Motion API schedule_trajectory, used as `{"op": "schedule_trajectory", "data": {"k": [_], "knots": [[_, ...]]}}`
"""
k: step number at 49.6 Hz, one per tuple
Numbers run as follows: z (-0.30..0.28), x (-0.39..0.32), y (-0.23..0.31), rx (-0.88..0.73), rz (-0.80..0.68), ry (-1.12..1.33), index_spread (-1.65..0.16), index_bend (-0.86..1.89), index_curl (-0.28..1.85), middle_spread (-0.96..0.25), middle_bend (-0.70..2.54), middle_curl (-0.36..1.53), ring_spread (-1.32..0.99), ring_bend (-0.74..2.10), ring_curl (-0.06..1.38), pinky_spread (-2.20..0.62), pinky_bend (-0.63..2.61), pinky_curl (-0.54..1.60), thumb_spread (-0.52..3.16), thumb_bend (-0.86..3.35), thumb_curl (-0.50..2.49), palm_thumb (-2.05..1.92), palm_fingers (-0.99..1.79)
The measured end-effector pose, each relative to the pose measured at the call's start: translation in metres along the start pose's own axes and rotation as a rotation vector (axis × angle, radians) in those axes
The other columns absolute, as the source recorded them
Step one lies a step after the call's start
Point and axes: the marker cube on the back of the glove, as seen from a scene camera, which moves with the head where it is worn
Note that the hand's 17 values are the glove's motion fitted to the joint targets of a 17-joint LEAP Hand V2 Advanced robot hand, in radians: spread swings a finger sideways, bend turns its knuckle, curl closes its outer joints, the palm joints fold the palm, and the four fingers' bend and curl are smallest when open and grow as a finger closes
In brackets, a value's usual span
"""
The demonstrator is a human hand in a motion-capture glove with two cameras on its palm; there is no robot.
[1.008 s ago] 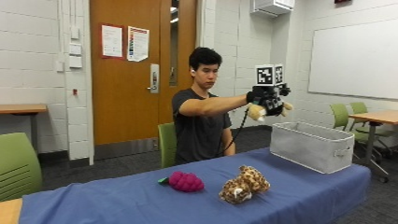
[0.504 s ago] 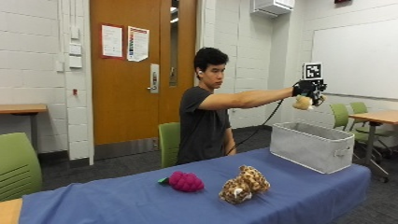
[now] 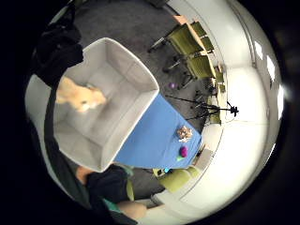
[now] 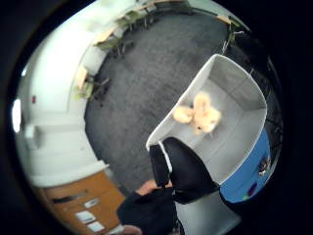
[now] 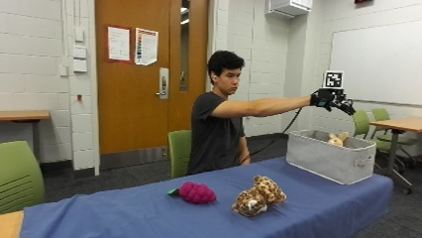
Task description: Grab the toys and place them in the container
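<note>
My gloved right hand [image 5: 332, 100] hangs at the end of an outstretched arm above the grey fabric container [image 5: 328, 161] at the table's right end. Its fingers are spread and hold nothing. A pale yellow plush toy [image 5: 337, 140] is inside the container, its ears showing above the rim. Both palm views look down into the container [image 3: 136, 77] [image 4: 238, 81] with the yellow toy [image 3: 82, 96] [image 4: 198, 115] in it. A spotted leopard plush [image 5: 259, 196] and a pink plush [image 5: 196, 192] lie on the blue tablecloth [image 5: 131, 213] at mid-table.
The person sits behind the table on a green chair [image 5: 177, 151]. More green chairs [image 5: 14, 173] and wooden tables [image 5: 395, 124] stand around the room. Blue cloth lies bare between the leopard plush and the container.
The hand swung right with the yellow toy from in front of the person to above the container and let it go. The toy is now inside the container.
</note>
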Motion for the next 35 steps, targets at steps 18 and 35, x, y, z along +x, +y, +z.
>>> {"op": "schedule_trajectory", "data": {"k": [18,35], "knots": [[-0.022,0.075,0.075,0.130,0.045,0.022,-0.17,0.18,0.63,-0.13,0.51,0.44,-0.32,0.86,0.37,-0.24,0.88,0.39,1.04,-0.11,0.50,-0.13,0.06],[-0.006,0.288,0.162,0.189,0.360,0.114,-0.20,0.21,0.59,-0.12,0.44,0.43,-0.33,0.72,0.31,-0.21,0.81,0.35,0.95,-0.12,0.31,-0.15,0.04]]}}
